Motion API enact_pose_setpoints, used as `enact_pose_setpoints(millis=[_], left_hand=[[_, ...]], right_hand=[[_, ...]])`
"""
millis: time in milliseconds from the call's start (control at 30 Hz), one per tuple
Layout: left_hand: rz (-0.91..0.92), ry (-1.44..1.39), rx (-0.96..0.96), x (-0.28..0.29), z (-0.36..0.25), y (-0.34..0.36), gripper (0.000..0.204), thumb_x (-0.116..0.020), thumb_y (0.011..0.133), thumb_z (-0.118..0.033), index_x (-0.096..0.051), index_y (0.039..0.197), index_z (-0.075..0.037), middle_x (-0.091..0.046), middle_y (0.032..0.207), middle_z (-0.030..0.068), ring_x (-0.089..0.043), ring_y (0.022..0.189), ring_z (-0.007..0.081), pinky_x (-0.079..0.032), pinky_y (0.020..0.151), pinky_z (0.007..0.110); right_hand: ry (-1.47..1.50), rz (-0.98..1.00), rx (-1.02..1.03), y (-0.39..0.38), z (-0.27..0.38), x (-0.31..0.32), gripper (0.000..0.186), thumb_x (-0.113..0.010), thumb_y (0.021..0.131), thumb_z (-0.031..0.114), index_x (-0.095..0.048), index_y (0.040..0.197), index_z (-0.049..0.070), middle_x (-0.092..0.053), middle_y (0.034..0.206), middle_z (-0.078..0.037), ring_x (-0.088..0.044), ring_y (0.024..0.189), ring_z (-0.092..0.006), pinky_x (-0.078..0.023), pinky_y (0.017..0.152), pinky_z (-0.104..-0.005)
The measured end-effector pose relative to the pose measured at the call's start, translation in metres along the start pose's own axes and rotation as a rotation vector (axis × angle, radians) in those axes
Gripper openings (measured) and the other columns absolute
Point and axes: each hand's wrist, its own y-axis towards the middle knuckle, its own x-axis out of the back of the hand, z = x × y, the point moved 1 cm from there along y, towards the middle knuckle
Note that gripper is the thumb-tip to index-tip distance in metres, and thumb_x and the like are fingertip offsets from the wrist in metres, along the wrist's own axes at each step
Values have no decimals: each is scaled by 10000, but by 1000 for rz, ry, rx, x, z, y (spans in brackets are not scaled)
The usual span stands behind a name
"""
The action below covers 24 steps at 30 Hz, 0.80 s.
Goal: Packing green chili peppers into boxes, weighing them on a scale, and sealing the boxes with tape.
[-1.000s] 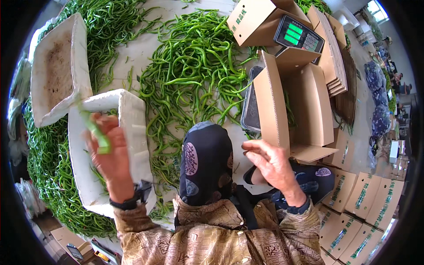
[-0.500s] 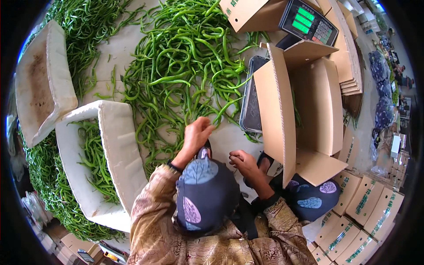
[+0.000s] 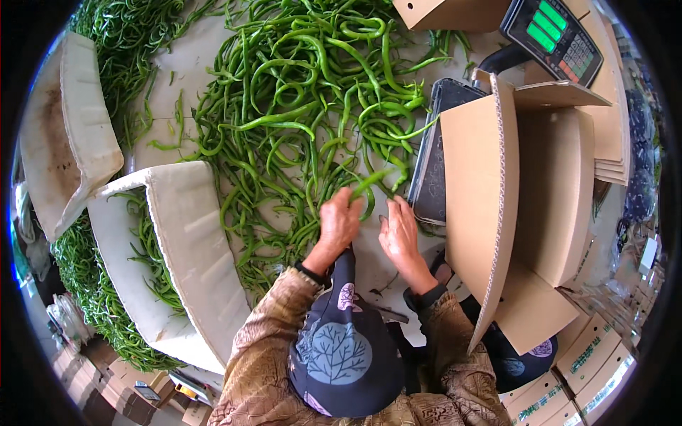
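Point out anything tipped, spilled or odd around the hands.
The white foam box beside the left hand lies tipped on its side, green peppers spilling into it. A second foam box is also tilted. The cardboard box right of the right hand lies on its side, empty.

Pale work surface [image 3: 186,74] in bright daylight, stacked flat cartons [image 3: 590,355] at the right edge.

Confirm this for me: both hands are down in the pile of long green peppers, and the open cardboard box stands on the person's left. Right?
Not quite. The left hand and right hand are indeed at the pile of green peppers, but the head view shows the open cardboard box on the person's right, beside the scale. On the left stands a white foam box.
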Motion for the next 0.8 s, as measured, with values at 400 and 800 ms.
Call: enact_pose_setpoints(millis=[400, 800], left_hand=[[-8, 692, 12, 52, 38, 95, 357, -702, 749, -219, -529, 996, -27, -602, 971, 217, -617, 868, 412, -515, 739, 485], [481, 169, -84, 143, 29, 12, 239, -477, 865, -128, -524, 1036, 32, -464, 750, 123, -509, 632, 180, -431, 576, 331]], right_hand=[[-350, 73, -86, 41, -8, -53, 236, -610, 716, -53, -542, 939, -17, -534, 925, -177, -533, 912, -338, -493, 758, -402], [96, -46, -389, 39, -13, -50, 291, -598, 742, 86, -458, 981, -3, -584, 880, -216, -579, 853, -427, -470, 726, -491]])
